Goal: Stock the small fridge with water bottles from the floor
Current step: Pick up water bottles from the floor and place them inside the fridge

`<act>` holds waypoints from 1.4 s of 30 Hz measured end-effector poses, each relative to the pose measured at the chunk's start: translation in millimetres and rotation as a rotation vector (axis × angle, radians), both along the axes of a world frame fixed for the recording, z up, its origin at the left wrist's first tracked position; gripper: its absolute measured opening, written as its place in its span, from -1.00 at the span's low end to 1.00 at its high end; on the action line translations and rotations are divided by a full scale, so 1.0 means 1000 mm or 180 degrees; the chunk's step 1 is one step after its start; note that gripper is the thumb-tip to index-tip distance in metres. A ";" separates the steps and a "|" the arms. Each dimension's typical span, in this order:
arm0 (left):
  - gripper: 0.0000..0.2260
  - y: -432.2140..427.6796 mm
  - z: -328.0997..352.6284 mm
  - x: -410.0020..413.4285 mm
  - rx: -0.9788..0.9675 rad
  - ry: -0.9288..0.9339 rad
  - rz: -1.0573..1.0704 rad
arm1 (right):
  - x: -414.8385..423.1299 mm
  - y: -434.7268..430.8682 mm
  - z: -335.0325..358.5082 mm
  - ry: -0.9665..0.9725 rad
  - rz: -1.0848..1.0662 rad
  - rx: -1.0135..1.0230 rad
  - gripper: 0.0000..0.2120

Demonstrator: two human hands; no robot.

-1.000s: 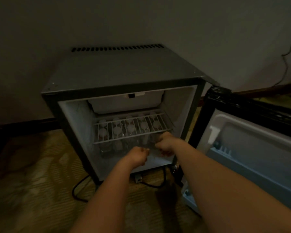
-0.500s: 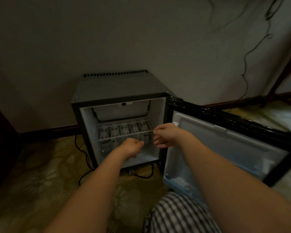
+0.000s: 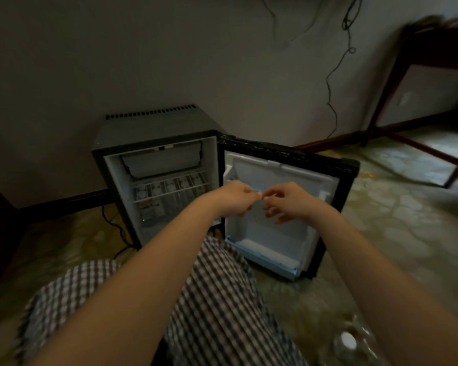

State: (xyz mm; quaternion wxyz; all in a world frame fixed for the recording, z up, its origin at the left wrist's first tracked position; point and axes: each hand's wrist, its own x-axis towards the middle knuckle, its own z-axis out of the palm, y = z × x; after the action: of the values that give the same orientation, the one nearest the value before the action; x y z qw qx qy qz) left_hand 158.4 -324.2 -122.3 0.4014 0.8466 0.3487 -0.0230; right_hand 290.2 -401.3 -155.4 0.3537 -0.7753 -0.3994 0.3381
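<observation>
water bottles [image 3: 150, 207] in open fridge [image 3: 154, 125]; left hand [image 3: 233, 198] fingers [image 3: 245, 192] curled, grasp unclear; right hand [image 3: 291, 200] fingers [image 3: 271, 192] slack, empty

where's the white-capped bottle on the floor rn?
Head view, bottom right: the white-capped bottle sits on the floor beside the right forearm, nearer the camera than the open fridge door.

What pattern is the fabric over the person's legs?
The fabric is a small dark-and-white check, seen best in the head view, low between the forearms.

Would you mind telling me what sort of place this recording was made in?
Probably a hotel or guest room: a small fridge on a patterned floor, with a dark wooden stand nearby.
</observation>
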 end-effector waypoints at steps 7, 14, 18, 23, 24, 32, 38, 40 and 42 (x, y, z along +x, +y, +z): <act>-0.68 -0.072 -0.034 0.009 0.0161 0.0385 -0.0688 | 0.018 -0.116 -0.036 -0.0617 0.0012 -0.0247 -0.79; -0.67 -0.126 -0.102 0.040 -0.0100 0.0846 -0.1192 | 0.044 -0.210 -0.125 -0.0525 -0.0060 -0.1043 -0.72; -0.69 -0.161 -0.142 0.069 0.0024 0.1114 -0.1366 | 0.047 -0.254 -0.177 -0.0469 -0.0229 -0.1444 -0.76; -0.74 -0.188 -0.186 0.085 0.0012 0.1280 -0.1357 | 0.040 -0.290 -0.232 -0.0463 -0.0438 -0.1626 -0.72; -0.73 -0.192 -0.194 0.088 0.0007 0.1313 -0.1365 | 0.037 -0.295 -0.240 -0.0495 -0.0474 -0.1715 -0.71; -0.49 -0.212 -0.245 0.110 -0.0013 0.1557 -0.1497 | 0.019 -0.307 -0.280 -0.0597 -0.0837 -0.2071 -0.65; -0.51 -0.234 -0.270 0.121 -0.0029 0.1652 -0.1799 | 0.022 -0.312 -0.291 -0.0682 -0.0984 -0.1723 -0.57; -0.49 -0.240 -0.274 0.120 -0.0100 0.1696 -0.1870 | 0.023 -0.312 -0.292 -0.0662 -0.1063 -0.1564 -0.57; -0.47 -0.248 -0.279 0.119 -0.0211 0.1794 -0.1996 | 0.025 -0.314 -0.293 -0.0632 -0.1145 -0.1444 -0.59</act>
State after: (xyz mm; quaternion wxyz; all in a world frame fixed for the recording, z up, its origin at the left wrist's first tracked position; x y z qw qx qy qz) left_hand 277.2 -571.9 -401.0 0.2909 0.8589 0.1696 -0.3858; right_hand 315.7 -715.1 -448.9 0.1850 -0.9220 -0.2026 0.2732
